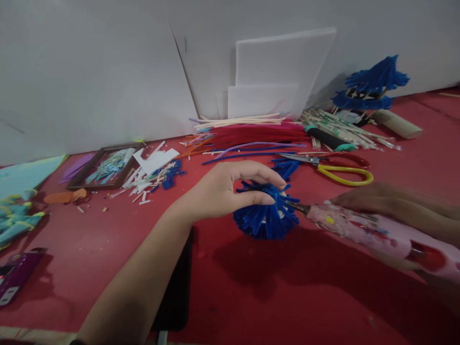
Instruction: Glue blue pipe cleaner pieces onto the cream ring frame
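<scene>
My left hand [230, 189] is curled round a ball of short blue pipe-cleaner pieces [266, 215] and holds it just above the red table [273, 292], thumb and fingers pinching its top. My right hand [388, 206] grips a pink glue gun [381, 235]. The gun's metal nozzle touches the right side of the blue ball. Only part of the right hand shows, in shadow behind the gun.
Yellow- and red-handled scissors [334, 167] lie behind the ball. A pile of red, blue and purple pipe cleaners [255, 136], wooden sticks [341, 127], white foam boards [280, 72], blue finished pieces [370, 86], a cardboard tube [395, 123], a framed picture [108, 165], scraps [151, 179] and a dark phone [176, 282].
</scene>
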Demonstrator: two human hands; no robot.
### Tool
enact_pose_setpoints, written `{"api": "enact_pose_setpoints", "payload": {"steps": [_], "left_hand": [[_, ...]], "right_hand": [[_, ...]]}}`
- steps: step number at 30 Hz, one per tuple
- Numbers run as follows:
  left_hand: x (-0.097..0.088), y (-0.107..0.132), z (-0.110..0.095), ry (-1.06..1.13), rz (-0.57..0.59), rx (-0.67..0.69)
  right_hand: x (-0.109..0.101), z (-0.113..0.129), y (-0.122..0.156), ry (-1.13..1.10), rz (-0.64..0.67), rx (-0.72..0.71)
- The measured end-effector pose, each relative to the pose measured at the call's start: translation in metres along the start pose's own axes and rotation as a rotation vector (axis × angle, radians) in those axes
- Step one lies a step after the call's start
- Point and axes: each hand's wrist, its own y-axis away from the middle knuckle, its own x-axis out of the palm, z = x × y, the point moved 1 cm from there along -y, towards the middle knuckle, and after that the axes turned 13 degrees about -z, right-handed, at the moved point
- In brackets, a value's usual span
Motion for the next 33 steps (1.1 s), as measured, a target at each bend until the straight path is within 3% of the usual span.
{"api": "enact_pose_setpoints", "payload": {"steps": [4,10,18,33], "left_hand": [[0.001,-0.001,-0.001,0.000,0.018,-0.003],[0.001,-0.001,0.000,0.025,0.037,-0.023],[0.002,-0.002,-0.003,0.010,0.047,-0.047],[0.001,-0.001,-0.003,0.053,0.056,-0.081]], "right_hand": [[-0.005,-0.004,0.001,0.035,0.039,-0.003],[-0.015,-0.021,0.000,0.002,0.208,-0.185],[-0.015,-0.024,-0.003,-0.015,0.191,-0.260],[-0.011,-0.020,-0.013,0.030,0.198,-0.274]]}}
